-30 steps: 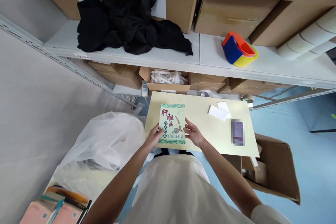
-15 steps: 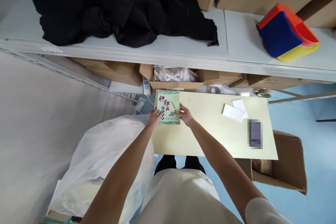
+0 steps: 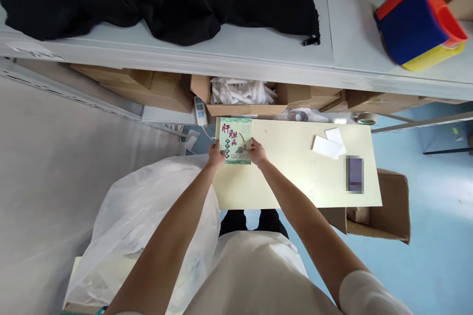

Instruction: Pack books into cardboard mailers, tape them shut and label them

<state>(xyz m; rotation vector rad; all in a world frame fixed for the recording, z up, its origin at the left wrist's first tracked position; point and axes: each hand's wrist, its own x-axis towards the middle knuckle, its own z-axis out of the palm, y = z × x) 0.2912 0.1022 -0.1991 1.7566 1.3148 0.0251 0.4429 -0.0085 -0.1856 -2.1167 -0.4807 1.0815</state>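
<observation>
The pale green rectangular book (image 3: 235,134) looks like smooth printed paper; the pale yellow rectangular tabletop (image 3: 286,172) is smooth, softly glossy. Far left, crumpled black cloth (image 3: 166,0) looks matt; near left, a translucent white plastic bag (image 3: 133,202) is thin, wrinkled.

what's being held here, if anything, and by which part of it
A green-covered book, held by its two side edges, toward the lower half: the left hand at its left edge, the right hand at its right.
</observation>
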